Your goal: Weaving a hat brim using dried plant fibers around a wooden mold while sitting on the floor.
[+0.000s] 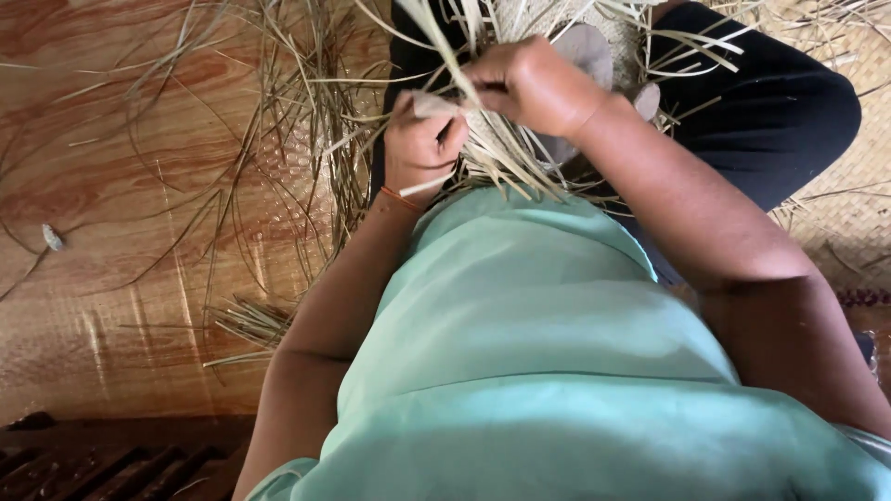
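I look down over my light green top at both hands, held close together above my lap. My left hand (419, 144) is closed around pale dried straw strips (506, 158), thumb pressed on them; an orange band sits at its wrist. My right hand (534, 83) pinches more strips just beside and above it. The strips fan out from a partly woven straw piece (557, 23) resting on my dark-trousered legs. Much of the weave is hidden behind my hands.
Loose long straw strands (278, 139) lie scattered over the wood-patterned floor (111, 186) at left, with a small bundle (251, 325) near my left elbow. A woven mat (854, 204) lies at right. A dark wooden edge (111, 455) runs along the bottom left.
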